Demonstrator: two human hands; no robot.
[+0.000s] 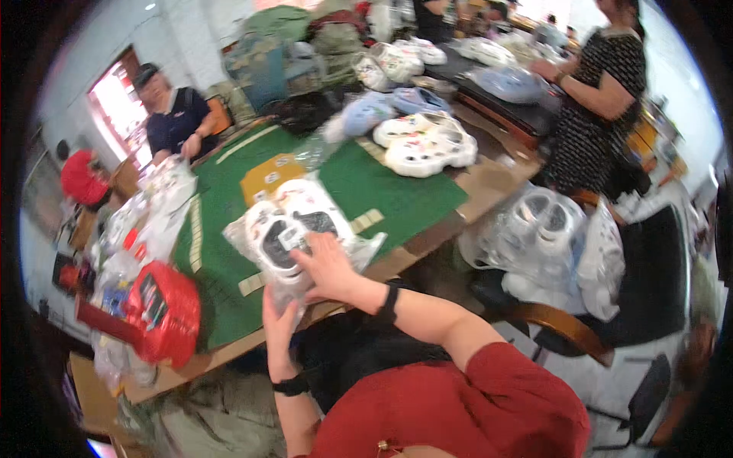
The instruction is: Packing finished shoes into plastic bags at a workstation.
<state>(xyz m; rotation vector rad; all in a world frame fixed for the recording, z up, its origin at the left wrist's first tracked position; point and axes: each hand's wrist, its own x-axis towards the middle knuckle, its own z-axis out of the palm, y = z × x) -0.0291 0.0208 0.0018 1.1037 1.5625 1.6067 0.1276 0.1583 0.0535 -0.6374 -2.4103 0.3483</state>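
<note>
Bagged shoes (294,229), white with black openings inside clear plastic, lie at the near edge of the green counter (229,267), pressed between both hands. Right hand (330,267) lies flat on top, fingers spread and loose; left hand (279,317) cups the bag from below, fingers curled around its underside. Packing looks partly done: beyond, more white pairs (424,143) sit loose mid-counter, and filled bags (534,229) pile on a chair at right.
</note>
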